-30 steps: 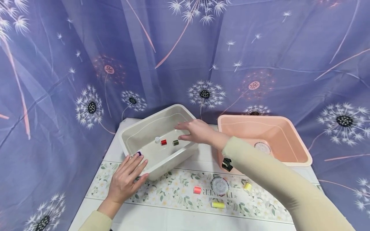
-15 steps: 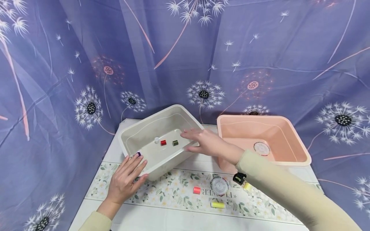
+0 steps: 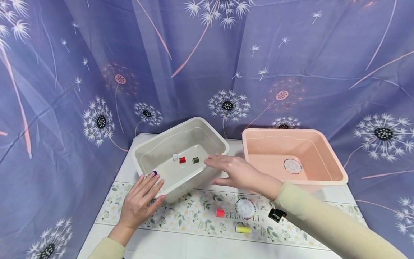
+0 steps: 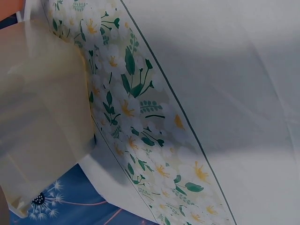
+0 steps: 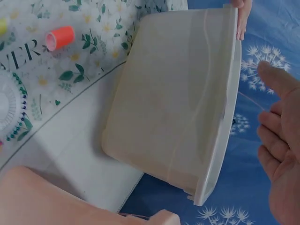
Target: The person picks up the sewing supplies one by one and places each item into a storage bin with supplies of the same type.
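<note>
My left hand (image 3: 139, 199) rests with straight fingers at the near-left rim of a grey plastic bin (image 3: 191, 184). A purple thread spool (image 3: 155, 173) shows just past its fingertips. Inside that bin lie a white spool (image 3: 175, 157), a red spool (image 3: 182, 160) and an olive green spool (image 3: 195, 160). Over the bin's right end hovers my right hand (image 3: 236, 171), fingers extended and thumb apart, holding nothing. The right wrist view shows the right hand (image 5: 283, 140) beyond the bin's rim, with left fingertips (image 5: 241, 18) at the far end.
A pink bin (image 3: 278, 144) stands at the right with a wheel of pins (image 3: 292, 166) inside. Another pin wheel (image 3: 245, 208), a coral spool (image 3: 220, 213) and a yellow spool (image 3: 243, 229) lie on the flowered tablecloth. A dandelion-print curtain (image 3: 181, 54) hangs behind.
My right hand has drawn back from inside the grey bin, rightward and toward me. Its forearm now hides a second yellow spool. The left hand stays in place.
</note>
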`<state>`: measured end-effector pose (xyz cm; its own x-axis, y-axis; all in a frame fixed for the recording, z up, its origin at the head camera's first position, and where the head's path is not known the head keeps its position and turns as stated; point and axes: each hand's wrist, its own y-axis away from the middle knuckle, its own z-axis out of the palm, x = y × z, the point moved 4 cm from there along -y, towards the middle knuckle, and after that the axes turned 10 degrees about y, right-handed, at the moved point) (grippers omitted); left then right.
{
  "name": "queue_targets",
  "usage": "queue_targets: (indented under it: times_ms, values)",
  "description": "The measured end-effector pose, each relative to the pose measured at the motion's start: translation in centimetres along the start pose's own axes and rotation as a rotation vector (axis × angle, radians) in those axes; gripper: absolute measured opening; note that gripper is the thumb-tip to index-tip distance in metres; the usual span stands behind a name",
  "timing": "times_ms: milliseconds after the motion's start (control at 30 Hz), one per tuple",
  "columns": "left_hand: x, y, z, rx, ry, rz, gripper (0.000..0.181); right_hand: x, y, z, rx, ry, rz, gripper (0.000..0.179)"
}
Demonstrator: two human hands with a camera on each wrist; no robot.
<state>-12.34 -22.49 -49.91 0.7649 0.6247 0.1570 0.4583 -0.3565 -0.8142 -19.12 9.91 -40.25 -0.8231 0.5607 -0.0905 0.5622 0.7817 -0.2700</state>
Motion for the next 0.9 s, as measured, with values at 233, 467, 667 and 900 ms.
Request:
queue_targets:
  times_ms: [233,467,667,900]
  values:
    - [0.1,-0.1,0.0,-0.002,-0.001,0.000,0.055,-0.7,1.4,0.4,0.015,-0.020,-0.016,0.067]
    - [0.0,-0.1,0.0,-0.001,0.003,0.002,0.054,-1.0,2.7,1.2,0.071,0.004,-0.025,0.072]
    - [0.0,0.0,0.0,-0.003,-0.004,0.000,0.055,-1.2,3.8,1.9,0.102,0.001,-0.040,0.075]
    - [0.0,-0.1,0.0,-0.008,-0.010,-0.005,0.055,-1.3,4.8,3.1,0.066,-0.005,-0.045,0.075]
